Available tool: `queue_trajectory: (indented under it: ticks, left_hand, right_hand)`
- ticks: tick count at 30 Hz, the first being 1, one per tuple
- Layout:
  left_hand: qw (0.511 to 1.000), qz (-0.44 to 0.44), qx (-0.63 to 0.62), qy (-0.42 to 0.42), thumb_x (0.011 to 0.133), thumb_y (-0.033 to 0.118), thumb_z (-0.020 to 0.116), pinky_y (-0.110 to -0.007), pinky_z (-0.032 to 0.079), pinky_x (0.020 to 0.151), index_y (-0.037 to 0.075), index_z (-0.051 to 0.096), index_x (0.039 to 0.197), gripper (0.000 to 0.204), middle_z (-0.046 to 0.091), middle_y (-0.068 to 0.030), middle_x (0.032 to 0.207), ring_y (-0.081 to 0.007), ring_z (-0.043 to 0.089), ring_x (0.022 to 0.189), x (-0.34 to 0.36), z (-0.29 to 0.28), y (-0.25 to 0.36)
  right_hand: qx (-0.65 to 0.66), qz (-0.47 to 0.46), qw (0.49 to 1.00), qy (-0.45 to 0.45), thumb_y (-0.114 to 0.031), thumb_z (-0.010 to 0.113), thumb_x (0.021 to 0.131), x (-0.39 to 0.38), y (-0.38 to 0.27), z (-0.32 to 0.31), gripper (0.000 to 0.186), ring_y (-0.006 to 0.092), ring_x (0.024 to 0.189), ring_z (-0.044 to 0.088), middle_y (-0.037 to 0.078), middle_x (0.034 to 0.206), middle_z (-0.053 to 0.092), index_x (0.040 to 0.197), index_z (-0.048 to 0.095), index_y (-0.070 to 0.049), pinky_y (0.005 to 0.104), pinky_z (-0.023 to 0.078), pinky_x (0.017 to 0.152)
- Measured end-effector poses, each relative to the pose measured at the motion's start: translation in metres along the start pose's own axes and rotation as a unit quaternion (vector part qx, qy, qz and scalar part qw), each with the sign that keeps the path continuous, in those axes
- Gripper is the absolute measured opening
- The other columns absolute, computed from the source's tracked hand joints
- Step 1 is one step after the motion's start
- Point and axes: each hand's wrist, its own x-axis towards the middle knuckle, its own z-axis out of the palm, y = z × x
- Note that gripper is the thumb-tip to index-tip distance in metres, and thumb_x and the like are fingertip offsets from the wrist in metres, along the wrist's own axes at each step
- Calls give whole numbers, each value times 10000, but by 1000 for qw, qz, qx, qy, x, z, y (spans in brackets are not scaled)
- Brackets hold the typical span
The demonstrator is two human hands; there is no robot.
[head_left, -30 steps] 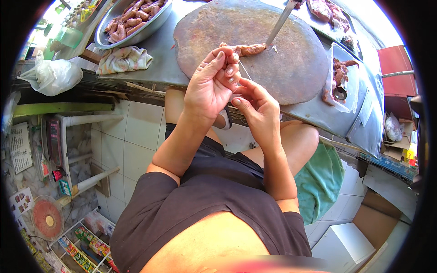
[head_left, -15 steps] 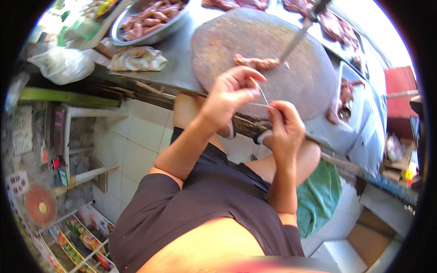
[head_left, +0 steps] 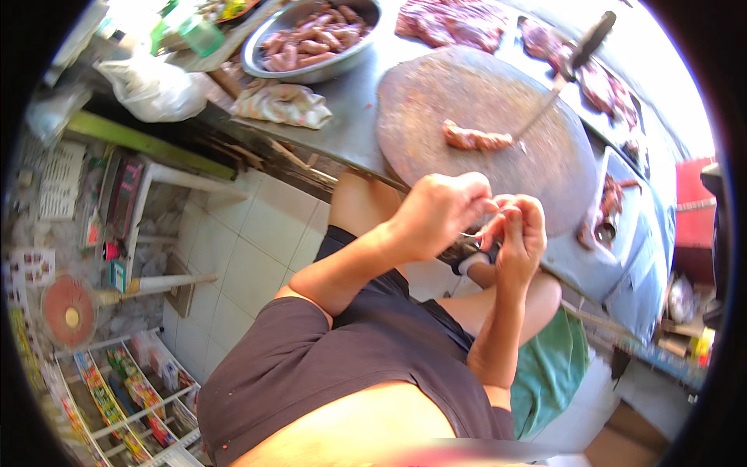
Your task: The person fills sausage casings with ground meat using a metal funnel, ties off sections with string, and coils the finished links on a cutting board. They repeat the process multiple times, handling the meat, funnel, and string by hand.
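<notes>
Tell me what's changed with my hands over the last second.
Your left hand drew back from the sausage and closed in on your right hand; the string, stretched between them half a second ago, now barely shows. The sausage and leaning knife stayed on the chopping board.

Both hands (head_left: 438,216) on white string (head_left: 469,234)

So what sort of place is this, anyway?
Probably a small butcher's or sausage-making stall: there's a big round chopping board with a knife, a metal bowl full of what look like sausages, and raw meat behind.
</notes>
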Motion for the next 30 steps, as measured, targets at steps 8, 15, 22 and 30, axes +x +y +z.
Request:
queue_trajectory:
  ticks: [8, 15, 22, 30]
  left_hand:
    - [958, -124, -160, -201, 1051, 184, 565, -250, 387, 573, 19, 675, 998, 205, 505, 27, 696, -58, 439, 637, 0, -6, 11]
    - [957, -146, -74, -239, 1041, 174, 557, -280, 440, 606, 21, 677, 998, 198, 595, -8, 725, -112, 541, 668, 1, -9, 1]
    - [989, 34, -128, -66, 986, 162, 656, -284, 526, 730, -3, 686, 1023, 171, 701, -94, 944, -178, 684, 852, 7, 23, -19]
    - [994, 107, 11, -15, 944, 59, 663, -291, 568, 693, -3, 709, 1109, 183, 716, -159, 1026, -172, 705, 821, 4, 37, -13]
  right_hand:
    - [18, 34, 999, 12, -15, 545, 1026, -2, -6, 2, 56, 74, 711, 547, 36, 905, 639, 1045, 597, -17, 218, 466, 665]
    - [-135, -39, 987, 77, -36, 626, 1001, -4, -16, -3, 26, 72, 736, 524, -10, 868, 587, 990, 625, -12, 211, 452, 671]
    - [-238, -66, 968, 37, 58, 726, 888, -15, -36, 0, 78, 36, 683, 562, 5, 785, 669, 871, 661, 17, 186, 460, 624]
    - [-255, 17, 966, 47, 36, 772, 847, -10, -34, 1, 93, 17, 668, 563, -3, 766, 693, 855, 682, 15, 178, 439, 584]
